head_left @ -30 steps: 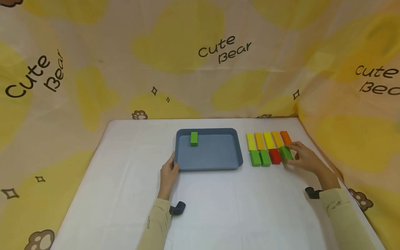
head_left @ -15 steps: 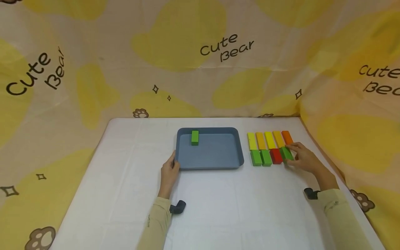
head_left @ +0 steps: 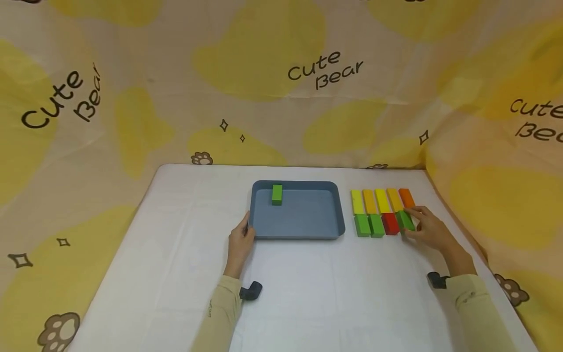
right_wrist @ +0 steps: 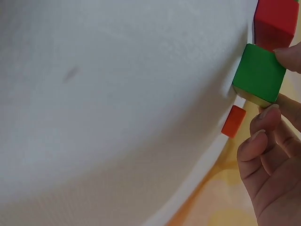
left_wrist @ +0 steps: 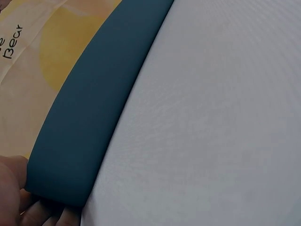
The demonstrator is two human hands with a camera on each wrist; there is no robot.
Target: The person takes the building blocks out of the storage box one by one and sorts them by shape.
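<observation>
A makeshift recording corner, likely set up indoors at home or in a small studio. A cloth backdrop [head_left: 281,83] printed with yellow blobs, paw prints and the words "Cute Bear" fills the upper frame and wraps round both sides, closing off the room behind (nothing of the walls shows). Below it, a surface [head_left: 308,293] under a plain white sheet takes the lower centre, carrying only a blue tray [head_left: 299,232] and rows of coloured toy blocks [head_left: 381,211] at right.
</observation>
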